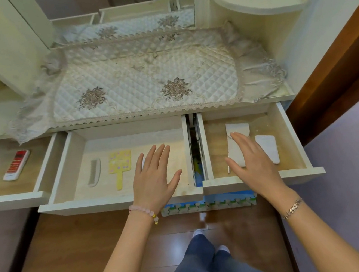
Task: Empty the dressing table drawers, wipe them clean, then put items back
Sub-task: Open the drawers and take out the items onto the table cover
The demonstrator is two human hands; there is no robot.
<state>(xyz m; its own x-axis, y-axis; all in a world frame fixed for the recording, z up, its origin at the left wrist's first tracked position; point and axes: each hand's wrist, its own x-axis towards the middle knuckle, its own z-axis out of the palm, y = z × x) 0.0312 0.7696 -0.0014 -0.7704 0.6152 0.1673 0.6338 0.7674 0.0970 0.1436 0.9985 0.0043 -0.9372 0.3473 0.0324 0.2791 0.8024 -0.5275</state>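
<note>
Three pale wooden drawers stand pulled out from under the bench (259,102), whose top is covered by a white quilted cloth with embroidered flowers and a lace edge (145,79).

The left drawer (11,197) holds a white remote control with red buttons (16,164), lying slightly tilted on the drawer floor.

The wide middle drawer (92,205) holds a small white plastic comb (93,172) and, just beside it on the right, a yellow paddle with pastel dots and a straight handle (119,165) that points toward the drawer front. The left hand (154,174), with a pink bead bracelet (143,211) on its wrist, is palm down over the right part of this drawer. Its fingers are straight and spread and hold nothing. Whether it touches the drawer floor cannot be told.

The right drawer (301,172) holds a long off-white fabric pouch with a folded flap (236,129), a thin metal pin (228,168) near the pouch's left edge, and a flat white rounded rectangle (267,148) just right of the pouch. The right hand (253,161), wearing a silver chain bracelet (293,209), lies flat over the pouch with its fingers straight and close together, gripping nothing.

Below the drawers, a blue and green foam puzzle mat (208,204) lies on the brown wooden floor (75,248).
</note>
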